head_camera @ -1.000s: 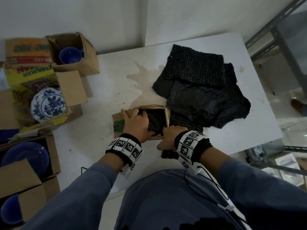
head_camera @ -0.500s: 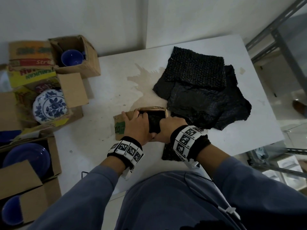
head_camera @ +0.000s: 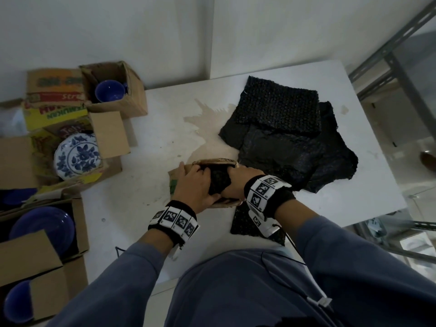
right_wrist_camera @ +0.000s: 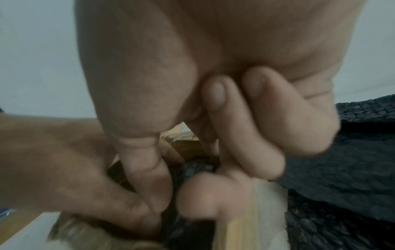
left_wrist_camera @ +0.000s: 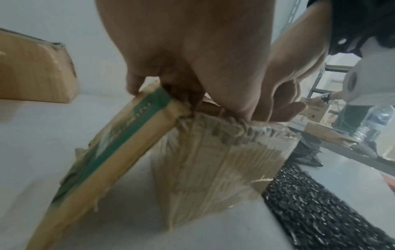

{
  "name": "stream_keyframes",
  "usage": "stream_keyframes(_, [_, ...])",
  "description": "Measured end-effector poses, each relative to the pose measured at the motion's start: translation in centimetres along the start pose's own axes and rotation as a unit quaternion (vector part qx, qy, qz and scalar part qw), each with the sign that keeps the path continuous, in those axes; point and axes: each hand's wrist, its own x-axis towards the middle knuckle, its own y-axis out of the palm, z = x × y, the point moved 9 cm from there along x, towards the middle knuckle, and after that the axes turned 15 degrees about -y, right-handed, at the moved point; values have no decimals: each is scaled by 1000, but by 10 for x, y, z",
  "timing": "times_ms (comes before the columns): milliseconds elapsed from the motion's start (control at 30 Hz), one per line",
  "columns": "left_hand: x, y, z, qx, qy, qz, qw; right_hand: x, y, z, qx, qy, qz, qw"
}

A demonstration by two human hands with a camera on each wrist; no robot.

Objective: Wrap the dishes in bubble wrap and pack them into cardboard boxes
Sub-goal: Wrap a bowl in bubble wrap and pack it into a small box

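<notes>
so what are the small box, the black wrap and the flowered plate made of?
Small box: matte brown corrugated cardboard; fluted ribs show at its worn rim. Black wrap: plastic bubble sheet, glossy raised bubbles. Flowered plate: probably glazed ceramic, smooth white with blue flowers.

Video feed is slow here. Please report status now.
Both hands, left hand and right hand, pressing black-wrapped bundle into small cardboard box. Bundle protruding. No obstruction seen.

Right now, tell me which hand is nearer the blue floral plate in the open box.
Left. The left hand is at the small cardboard box, on the side toward the floral plate. The right hand is at the box's far side, farther from the plate.
</notes>
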Motion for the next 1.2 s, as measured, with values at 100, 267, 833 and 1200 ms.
stream_keyframes(100, [-14,-21,12,-119,66,-99,986,-10,-25,-11,78,-49,-122,988])
stream_keyframes(267, [-58,-28,22,-190,152,-159,957,-11,-42,-50,172,-38,-231,957])
stream_keyframes(833, [-50,-13,115,-468,-216,-130,847,-11,20,-4,126,-3,-68,990])
stream_keyframes(1200, [-1,-24,109,-568,-208,48,795,-4,-6,-7,204,8,-148,968])
